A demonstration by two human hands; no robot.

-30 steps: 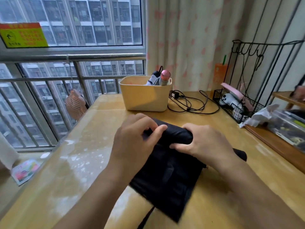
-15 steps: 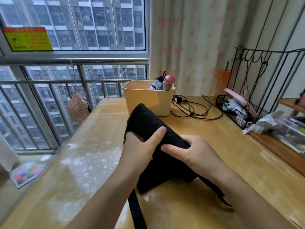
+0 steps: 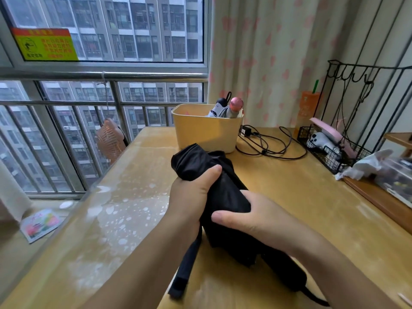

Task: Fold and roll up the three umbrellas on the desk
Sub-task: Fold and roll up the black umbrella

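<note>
The wooden desk (image 3: 301, 197) fills the lower view, its left edge along the window. A black umbrella (image 3: 225, 197) lies slantwise at the middle of the desk. Its bunched far end is raised toward the back edge, and its lower end runs under the right forearm toward the near edge. The left hand (image 3: 191, 192) grips the upper part from the left, thumb pressed across the fabric. The right hand (image 3: 252, 217) is wrapped round the umbrella just below and to the right, thumb pointing left over the cloth. The two hands are just beside each other. A yellow bin (image 3: 205, 132) stands near the back edge, just behind the umbrella's far end, with two folded umbrellas (image 3: 231, 108) in it. The umbrella's closing strap (image 3: 185, 264) hangs from beneath the left hand toward the near edge.
</note>
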